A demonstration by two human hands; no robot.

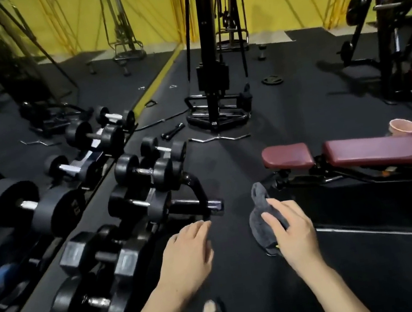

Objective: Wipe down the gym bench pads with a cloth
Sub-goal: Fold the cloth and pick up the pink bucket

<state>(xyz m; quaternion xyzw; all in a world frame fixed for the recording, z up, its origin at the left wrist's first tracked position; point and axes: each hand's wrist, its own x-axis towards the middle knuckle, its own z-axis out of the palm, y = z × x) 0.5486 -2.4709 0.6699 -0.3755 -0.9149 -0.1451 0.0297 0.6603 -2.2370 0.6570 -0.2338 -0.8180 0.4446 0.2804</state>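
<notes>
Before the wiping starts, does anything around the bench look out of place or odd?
Yes. A pinkish cup stands at the far edge of the long maroon pad, in the way of wiping. A curl bar and a weight plate lie loose on the floor. The right hand holds the grey cloth, clear of the bench.

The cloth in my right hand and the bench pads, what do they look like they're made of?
The cloth, held in the right hand, looks like dark grey terry or microfibre: soft, matte, fuzzy and drooping in folds. The bench pads look like maroon vinyl or faux leather over padding: smooth, slightly shiny, with rounded edges. The exact covering can't be told.
</notes>
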